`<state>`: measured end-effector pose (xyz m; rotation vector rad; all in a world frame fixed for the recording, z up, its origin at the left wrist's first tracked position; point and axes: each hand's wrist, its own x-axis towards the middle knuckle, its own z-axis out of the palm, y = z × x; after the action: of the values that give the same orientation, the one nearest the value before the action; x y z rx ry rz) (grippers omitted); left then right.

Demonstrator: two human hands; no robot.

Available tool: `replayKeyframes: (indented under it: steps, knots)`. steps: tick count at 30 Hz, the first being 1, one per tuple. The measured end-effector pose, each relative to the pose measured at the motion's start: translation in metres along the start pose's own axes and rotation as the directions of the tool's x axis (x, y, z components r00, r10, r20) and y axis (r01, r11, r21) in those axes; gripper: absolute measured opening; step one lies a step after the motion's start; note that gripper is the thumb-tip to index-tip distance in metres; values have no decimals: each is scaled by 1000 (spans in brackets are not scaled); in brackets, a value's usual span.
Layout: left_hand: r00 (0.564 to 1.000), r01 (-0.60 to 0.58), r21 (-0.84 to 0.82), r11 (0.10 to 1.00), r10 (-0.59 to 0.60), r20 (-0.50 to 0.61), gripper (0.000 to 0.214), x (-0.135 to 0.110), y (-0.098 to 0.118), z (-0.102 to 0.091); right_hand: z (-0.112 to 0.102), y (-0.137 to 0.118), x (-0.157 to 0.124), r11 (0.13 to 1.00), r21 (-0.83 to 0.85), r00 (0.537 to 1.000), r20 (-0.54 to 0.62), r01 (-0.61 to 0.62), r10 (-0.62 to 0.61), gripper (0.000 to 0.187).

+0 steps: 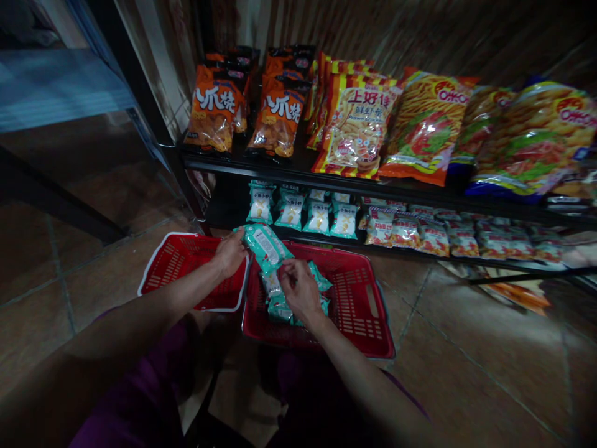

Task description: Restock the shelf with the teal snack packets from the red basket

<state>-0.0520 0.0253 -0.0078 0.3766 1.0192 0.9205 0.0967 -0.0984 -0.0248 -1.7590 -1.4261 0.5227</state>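
A teal snack bag (264, 247) is stretched between my two hands above the right-hand red basket (357, 298). My left hand (231, 252) pinches its upper left end. At its lower right end, my right hand (300, 287) has its fingers closed on the edge. Beneath it, several more teal snack bags (280, 309) lie in the basket, partly covered by my right hand. The left-hand red basket (172, 264), with a white rim, stands under my left forearm.
A black two-tier shelf (280, 167) stands ahead. Its upper tier carries orange bags (212, 109), prawn cracker bags (357, 127) and larger noodle-pictured bags (426, 124). Teal bags (291, 208) and small white-and-red bags (405, 231) line the lower tier. A dark post (149, 87) rises at left.
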Motion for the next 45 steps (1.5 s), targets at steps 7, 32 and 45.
replayKeyframes:
  steps: [7, 32, 45]
  knots:
    - [1000, -2, -27, 1000, 3, 20, 20, -4, -2, 3, 3, -5, 4, 571, 562, 799, 359, -598, 483, 42]
    - [971, 11, -78, 997, 8, 239, 14, 11, -8, -13, 3, -6, 4, 404, 700, 790, 390, -588, 474, 39]
    - [956, -10, -23, 1000, 17, 293, 17, 16, -12, -19, -1, 0, 11, 341, 810, 774, 202, -476, 601, 41]
